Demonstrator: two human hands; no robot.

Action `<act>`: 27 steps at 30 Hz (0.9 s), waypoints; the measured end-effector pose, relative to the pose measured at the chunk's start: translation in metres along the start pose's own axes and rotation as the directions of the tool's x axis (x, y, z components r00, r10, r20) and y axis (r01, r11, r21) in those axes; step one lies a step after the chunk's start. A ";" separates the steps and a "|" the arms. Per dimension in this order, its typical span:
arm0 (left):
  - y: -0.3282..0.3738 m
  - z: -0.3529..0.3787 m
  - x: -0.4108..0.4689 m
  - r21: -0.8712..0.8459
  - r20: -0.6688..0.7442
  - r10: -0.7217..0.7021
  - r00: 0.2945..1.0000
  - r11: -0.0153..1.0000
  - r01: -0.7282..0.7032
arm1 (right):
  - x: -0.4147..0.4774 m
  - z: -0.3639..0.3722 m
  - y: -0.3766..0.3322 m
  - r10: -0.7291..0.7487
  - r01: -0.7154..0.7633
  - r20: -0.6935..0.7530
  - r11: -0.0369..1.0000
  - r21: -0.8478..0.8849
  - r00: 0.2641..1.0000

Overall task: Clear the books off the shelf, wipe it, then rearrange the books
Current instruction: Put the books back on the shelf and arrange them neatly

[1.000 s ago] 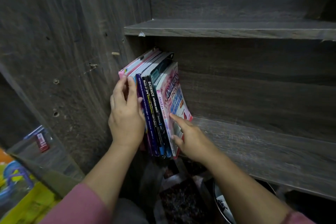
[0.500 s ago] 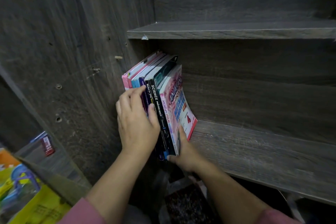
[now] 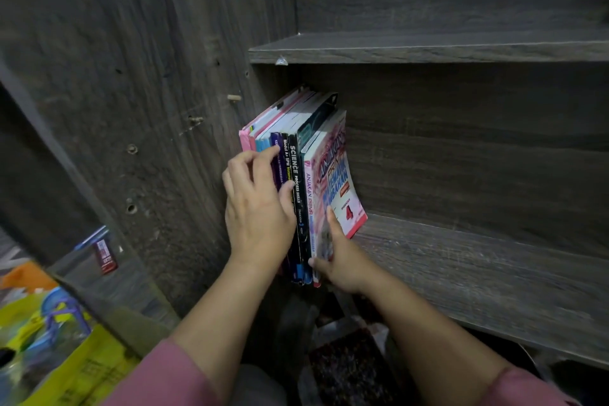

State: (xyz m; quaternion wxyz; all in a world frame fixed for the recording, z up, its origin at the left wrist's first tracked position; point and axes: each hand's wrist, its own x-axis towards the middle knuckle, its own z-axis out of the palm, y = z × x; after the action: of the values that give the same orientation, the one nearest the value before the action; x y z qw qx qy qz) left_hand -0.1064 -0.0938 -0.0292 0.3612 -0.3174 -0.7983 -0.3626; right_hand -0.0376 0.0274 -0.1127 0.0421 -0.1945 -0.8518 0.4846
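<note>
Closest to me I see two pink sleeves point(image 3: 164, 376), one on each arm. Low on the left there is a yellow bag point(image 3: 75, 369) with writing too blurry to read.

Next come the two hands. My view shows the left hand point(image 3: 260, 211) lying over the book spines with its fingers bent and its thumb on a black spine, so it holds them. The right hand point(image 3: 344, 262) grips the low end of the maths book point(image 3: 333, 175), with its thumb up on the cover and a finger curled under the spine.

The books point(image 3: 291, 155) stand in one tight bunch at the left end of the shelf point(image 3: 478, 280), right by the side wall point(image 3: 148, 92), with their spines facing me. I count six spines (the tops look like there may be more, but I cannot tell). One black spine says "Modul A+ SPM". The next black one says "SCIENCE PROCESS SKILLS". The maths book says "ANJAKAN PRIMA" on its spine and "MATEMATIK TAMBAHAN" with a big red "4" on its cover. The other spines are pink, light blue and purple.

Farther back, there is one more shelf board point(image 3: 428, 48) above the books. One small wooden peg point(image 3: 234, 98) sticks out of the side wall.
</note>
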 end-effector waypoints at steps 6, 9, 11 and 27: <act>-0.003 -0.008 0.000 -0.049 0.006 0.012 1.000 0.999 -0.012 | -0.009 -0.012 -0.021 -0.178 0.153 -0.185 0.978 -0.140 0.966; 0.002 -0.009 0.004 -0.055 0.002 0.018 1.000 0.998 -0.017 | -0.016 -0.023 -0.034 -0.288 0.251 -0.239 0.952 -0.173 0.927; 0.005 -0.010 0.011 -0.026 0.003 0.048 0.999 0.999 -0.048 | -0.019 -0.031 -0.045 -0.343 0.295 -0.267 0.934 -0.204 0.901; 0.017 -0.038 0.009 -0.067 -0.150 0.048 0.988 0.996 -0.059 | -0.024 -0.051 -0.076 -0.442 0.383 -0.197 0.881 -0.276 0.875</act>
State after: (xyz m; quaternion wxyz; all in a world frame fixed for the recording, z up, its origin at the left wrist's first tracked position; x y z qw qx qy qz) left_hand -0.0849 -0.1128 0.0021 0.4176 -0.3234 -0.7472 -0.4034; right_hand -0.0246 0.0251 -0.0194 0.2312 -0.0711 -0.9110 0.3340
